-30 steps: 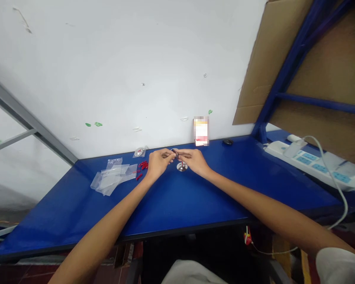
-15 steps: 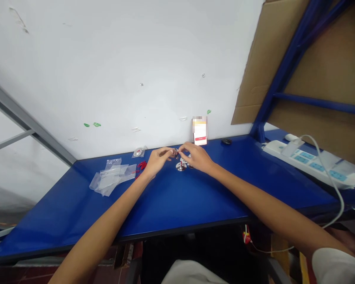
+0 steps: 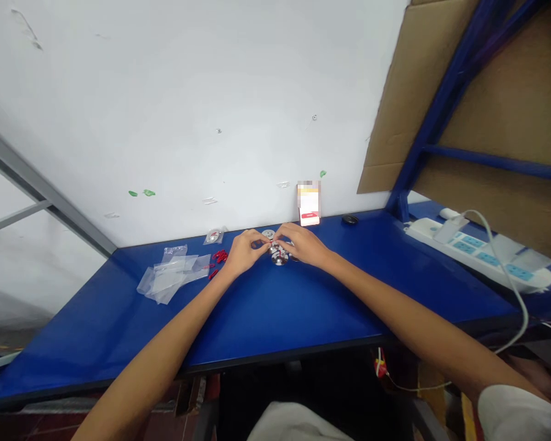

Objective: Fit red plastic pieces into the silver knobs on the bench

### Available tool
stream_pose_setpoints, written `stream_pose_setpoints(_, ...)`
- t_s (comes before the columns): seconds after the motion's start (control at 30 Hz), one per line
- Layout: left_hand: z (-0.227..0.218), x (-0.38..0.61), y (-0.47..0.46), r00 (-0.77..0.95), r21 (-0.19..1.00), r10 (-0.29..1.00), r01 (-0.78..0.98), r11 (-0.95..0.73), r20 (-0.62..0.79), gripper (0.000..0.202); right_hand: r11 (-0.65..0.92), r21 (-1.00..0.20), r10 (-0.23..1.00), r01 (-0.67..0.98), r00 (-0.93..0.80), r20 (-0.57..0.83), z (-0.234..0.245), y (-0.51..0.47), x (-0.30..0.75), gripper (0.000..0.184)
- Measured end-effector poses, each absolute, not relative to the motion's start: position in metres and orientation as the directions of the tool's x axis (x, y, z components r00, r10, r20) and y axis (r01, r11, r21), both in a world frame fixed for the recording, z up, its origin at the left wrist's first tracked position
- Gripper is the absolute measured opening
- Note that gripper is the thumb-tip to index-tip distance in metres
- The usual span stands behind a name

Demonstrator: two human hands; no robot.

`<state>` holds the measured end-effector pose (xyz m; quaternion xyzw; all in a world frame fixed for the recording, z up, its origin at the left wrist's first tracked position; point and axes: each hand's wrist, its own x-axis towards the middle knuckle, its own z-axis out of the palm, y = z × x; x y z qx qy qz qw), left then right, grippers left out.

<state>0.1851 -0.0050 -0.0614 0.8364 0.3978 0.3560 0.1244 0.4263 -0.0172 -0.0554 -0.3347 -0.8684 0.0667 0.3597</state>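
Observation:
Both of my hands meet near the back of the blue table (image 3: 275, 312). My left hand (image 3: 243, 250) and my right hand (image 3: 303, 244) have their fingertips pinched together over a small round silver metal piece (image 3: 279, 258) with a bit of red on it. What exactly each pinch holds is too small to name. Another small silver round piece (image 3: 268, 234) lies just behind the hands. Several small red parts (image 3: 219, 256) lie left of my left hand.
A pile of clear plastic bags (image 3: 169, 275) lies at the left, with one bagged silver part (image 3: 215, 236) near the wall. A card (image 3: 309, 204) leans on the wall, a black disc (image 3: 349, 218) beside it. A white power strip (image 3: 480, 254) with cable sits at right.
My hands have come down slightly and closed in over the silver piece on the table; the small ring they held up earlier is now low between the fingertips.

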Motion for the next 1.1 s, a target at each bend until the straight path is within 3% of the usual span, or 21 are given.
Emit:
stream_pose_setpoints(0.17, -0.074, 0.186, 0.003, 0.368, 0.515, 0.825, 0.651, -0.558, 0.429, 0.012, 0.688, -0.371, 0.702, 0.624, -0.439, 0.561, -0.06, -0.001, 0.438, 0.017)
stream_pose_setpoints(0.3, -0.077, 0.197, 0.001, 0.38, 0.55, 0.855, 0.654, -0.519, 0.354, 0.016, 0.622, -0.368, 0.77, 0.691, -0.455, 0.447, -0.066, 0.009, 0.447, 0.018)
stream_pose_setpoints(0.4, -0.068, 0.195, -0.001, 0.408, 0.462, 0.831, 0.695, -0.551, 0.377, 0.022, 0.629, -0.361, 0.774, 0.689, -0.506, 0.381, -0.07, 0.01, 0.448, 0.019)
stream_pose_setpoints(0.57, -0.035, 0.157, 0.008, 0.403, 0.298, 0.822, 0.791, -0.534, 0.402, 0.028, 0.663, -0.36, 0.746, 0.657, -0.539, 0.39, -0.073, 0.007, 0.445, 0.022)
stream_pose_setpoints(0.63, -0.022, 0.133, 0.015, 0.443, 0.274, 0.847, 0.81, -0.519, 0.294, 0.027, 0.67, -0.355, 0.736, 0.652, -0.525, 0.426, -0.072, 0.006, 0.442, 0.024)
stream_pose_setpoints(0.77, -0.006, 0.092, 0.025, 0.476, 0.344, 0.877, 0.815, -0.466, 0.06, 0.015, 0.672, -0.299, 0.712, 0.677, -0.483, 0.509, -0.068, 0.011, 0.43, 0.03)
stream_pose_setpoints(0.87, -0.003, 0.079, 0.026, 0.485, 0.392, 0.872, 0.816, -0.424, -0.068, 0.011, 0.691, -0.205, 0.687, 0.693, -0.543, 0.484, -0.066, 0.02, 0.414, 0.038)
stream_pose_setpoints(0.97, -0.006, 0.082, 0.025, 0.497, 0.394, 0.851, 0.825, -0.405, -0.167, 0.014, 0.693, -0.153, 0.697, 0.705, -0.598, 0.396, -0.066, 0.031, 0.397, 0.029)
stream_pose_setpoints(1.1, -0.017, 0.093, 0.027, 0.476, 0.349, 0.867, 0.845, -0.406, -0.146, 0.017, 0.662, -0.229, 0.742, 0.714, -0.58, 0.335, -0.066, 0.04, 0.386, 0.005)
